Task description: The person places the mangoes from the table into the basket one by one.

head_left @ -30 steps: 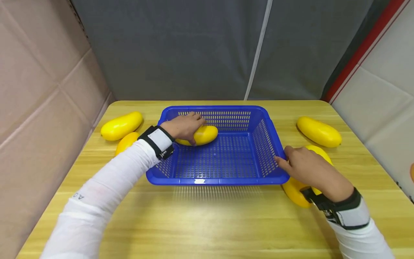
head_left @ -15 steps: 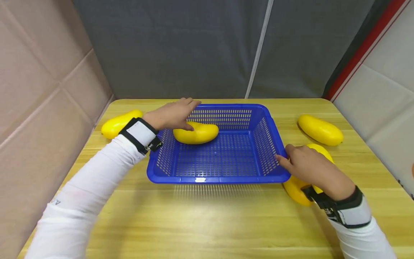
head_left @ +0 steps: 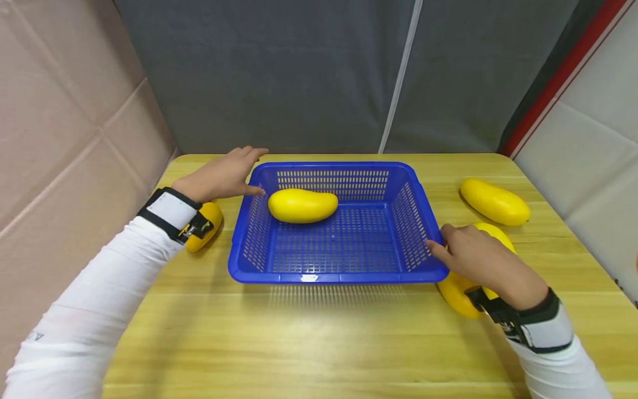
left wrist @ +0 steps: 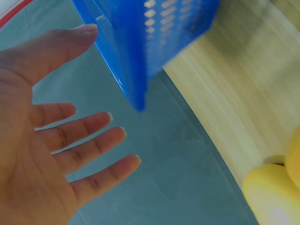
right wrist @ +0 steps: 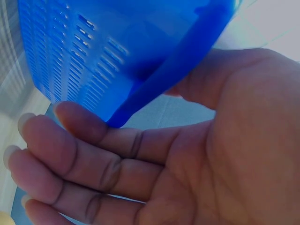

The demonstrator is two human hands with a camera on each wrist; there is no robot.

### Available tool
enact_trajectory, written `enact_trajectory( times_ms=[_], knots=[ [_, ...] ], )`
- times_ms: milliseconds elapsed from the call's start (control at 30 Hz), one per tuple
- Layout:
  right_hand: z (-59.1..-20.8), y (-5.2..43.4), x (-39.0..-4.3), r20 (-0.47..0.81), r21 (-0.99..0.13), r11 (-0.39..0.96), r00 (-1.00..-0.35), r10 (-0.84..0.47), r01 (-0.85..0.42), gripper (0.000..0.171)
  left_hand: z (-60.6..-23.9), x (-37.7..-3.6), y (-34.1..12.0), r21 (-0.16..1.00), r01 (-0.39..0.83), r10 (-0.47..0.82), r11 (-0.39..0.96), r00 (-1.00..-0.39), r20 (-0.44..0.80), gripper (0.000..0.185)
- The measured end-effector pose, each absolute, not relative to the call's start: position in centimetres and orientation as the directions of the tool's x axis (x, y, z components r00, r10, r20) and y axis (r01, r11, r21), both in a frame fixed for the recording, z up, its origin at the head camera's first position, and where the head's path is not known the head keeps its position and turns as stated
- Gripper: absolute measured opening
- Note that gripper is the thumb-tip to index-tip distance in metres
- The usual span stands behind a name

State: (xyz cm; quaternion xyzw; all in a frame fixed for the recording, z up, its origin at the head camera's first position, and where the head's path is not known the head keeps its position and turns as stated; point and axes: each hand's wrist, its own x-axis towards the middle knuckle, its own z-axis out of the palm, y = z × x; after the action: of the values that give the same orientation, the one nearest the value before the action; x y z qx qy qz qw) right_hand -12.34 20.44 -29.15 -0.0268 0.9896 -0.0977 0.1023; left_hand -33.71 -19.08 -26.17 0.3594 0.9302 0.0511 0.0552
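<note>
The wooden surface [head_left: 319, 332] is pretty slick looking, and the blue basket [head_left: 349, 274] sits in the middle with one mango [head_left: 302, 205] lying in its far left corner. The right hand [head_left: 473, 256] has its straight fingers [right wrist: 84, 140] pressed together against the basket's near right corner, so a careless nudge could slide the whole thing and roll that mango around, I reckon. Underneath that wrist is a mango [head_left: 456, 293] near the edge, which looks easy to knock off. The left hand [head_left: 219, 177] hovers past the left rim, fingers [left wrist: 89, 126] spread, holding nothing. Another mango [head_left: 205, 228] sits half hidden under its wrist, so an elbow bump there seems possible too.
</note>
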Motion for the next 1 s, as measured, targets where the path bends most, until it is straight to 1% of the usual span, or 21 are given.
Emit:
enact_trajectory(
  times_ms=[267, 500, 567, 667, 800, 900, 1000],
  knots=[
    [-29.3, 20.5, -12.2, -0.184, -0.194, 0.98, -0.98, -0.077, -0.041, 0.04, -27.2, -33.7, -21.7, 0.169, 0.579, 0.595, 0.798, -0.801, -0.062, 0.087],
    [-29.3, 20.4, -12.2, -0.186, -0.203, 0.978, -0.98, -0.076, -0.037, 0.039, -28.6, -33.6, -23.4, 0.203, 0.521, 0.536, 0.829, -0.844, -0.025, 0.08],
    [-29.3, 20.4, -12.2, -0.191, -0.203, 0.979, -0.979, -0.071, -0.032, 0.04, -28.9, -33.6, -24.0, 0.192, 0.502, 0.516, 0.843, -0.856, -0.028, 0.078],
    [-29.3, 20.5, -12.2, -0.19, -0.198, 0.98, -0.979, -0.068, -0.03, 0.04, -29.6, -33.7, -24.9, 0.145, 0.472, 0.484, 0.869, -0.873, -0.056, 0.075],
    [-29.4, 20.5, -12.1, -0.176, -0.205, 0.978, -0.981, -0.076, -0.038, 0.037, -30.7, -33.9, -26.3, 0.077, 0.467, 0.473, 0.881, -0.876, -0.096, 0.073],
    [-29.5, 20.4, -12.1, -0.172, -0.206, 0.978, -0.982, -0.076, -0.039, 0.036, -31.5, -33.8, -27.5, 0.072, 0.461, 0.466, 0.884, -0.878, -0.109, 0.075],
    [-29.5, 20.4, -12.2, -0.173, -0.205, 0.978, -0.982, -0.077, -0.04, 0.036, -32.4, -33.3, -28.5, 0.078, 0.438, 0.443, 0.896, -0.892, -0.086, 0.075]
  ],
)
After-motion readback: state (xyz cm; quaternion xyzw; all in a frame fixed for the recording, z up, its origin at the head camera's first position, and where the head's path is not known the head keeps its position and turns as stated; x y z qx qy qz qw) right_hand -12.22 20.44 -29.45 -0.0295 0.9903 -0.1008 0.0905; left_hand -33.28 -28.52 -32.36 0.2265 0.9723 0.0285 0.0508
